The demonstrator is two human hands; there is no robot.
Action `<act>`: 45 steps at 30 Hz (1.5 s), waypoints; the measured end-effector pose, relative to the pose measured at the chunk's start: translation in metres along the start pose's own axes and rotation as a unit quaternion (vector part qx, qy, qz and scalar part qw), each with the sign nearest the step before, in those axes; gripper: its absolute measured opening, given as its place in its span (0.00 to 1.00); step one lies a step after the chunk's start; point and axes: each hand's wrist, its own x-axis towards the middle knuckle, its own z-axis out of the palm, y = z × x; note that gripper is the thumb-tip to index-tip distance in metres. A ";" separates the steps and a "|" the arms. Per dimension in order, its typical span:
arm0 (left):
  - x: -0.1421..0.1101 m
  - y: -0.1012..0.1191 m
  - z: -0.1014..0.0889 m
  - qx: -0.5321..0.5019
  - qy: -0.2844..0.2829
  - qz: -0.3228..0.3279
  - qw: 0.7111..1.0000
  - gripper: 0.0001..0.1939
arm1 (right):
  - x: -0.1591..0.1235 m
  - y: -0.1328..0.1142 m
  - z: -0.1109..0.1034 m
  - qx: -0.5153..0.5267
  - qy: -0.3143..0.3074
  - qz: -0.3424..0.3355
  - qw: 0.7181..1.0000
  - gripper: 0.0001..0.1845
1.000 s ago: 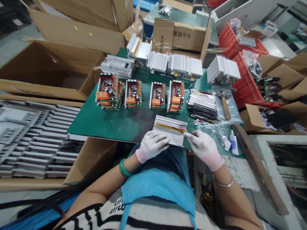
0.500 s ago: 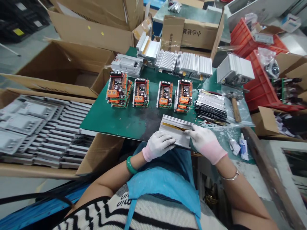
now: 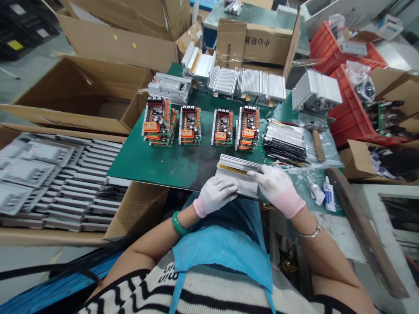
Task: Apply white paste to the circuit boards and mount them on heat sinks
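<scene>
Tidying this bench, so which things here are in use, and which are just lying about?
In use: heat sink, yellow strip, left hand, right hand.
Lying about: circuit boards, hammer, tube, red crate.

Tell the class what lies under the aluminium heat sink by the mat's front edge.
The heat sink rests on the green mat; the patch directly beneath is covered, so cannot be seen.
</scene>
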 end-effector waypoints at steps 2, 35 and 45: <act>0.000 -0.001 0.000 -0.001 0.000 0.002 1.000 0.06 | -0.013 0.003 0.009 0.017 0.053 -0.013 0.998 0.18; 0.000 -0.001 0.003 0.014 -0.043 0.006 0.999 0.07 | -0.073 0.006 0.041 0.160 0.080 0.080 0.981 0.16; -0.004 -0.023 -0.031 0.048 -0.065 -0.001 0.997 0.12 | -0.054 0.019 0.029 0.351 0.023 0.108 0.930 0.10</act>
